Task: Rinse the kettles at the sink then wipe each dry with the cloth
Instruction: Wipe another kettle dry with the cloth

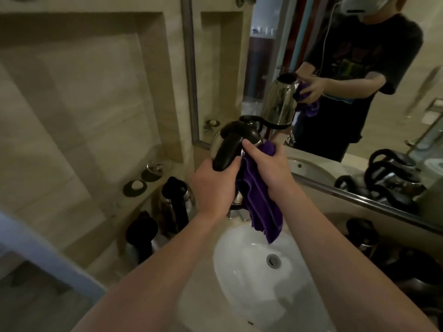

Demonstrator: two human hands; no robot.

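- Shiny steel kettle with black lid and handle [230,142]: centre of frame, held above white oval sink basin [242,279].
- Left hand [215,185]: fingers curled round the black handle.
- Right hand [266,166]: clutching purple cloth [261,209] against kettle side; cloth tail hanging over basin.
- Further black-handled kettles [175,202]: lower left on counter; more, dark, at right.
- Wall mirror [335,56]: upper right, reflecting kettle and cloth.

I see my left hand [215,188] gripping the steel kettle [236,142] by its black handle above the white sink [251,283], my right hand [268,168] pressing a purple cloth [261,207] against it.
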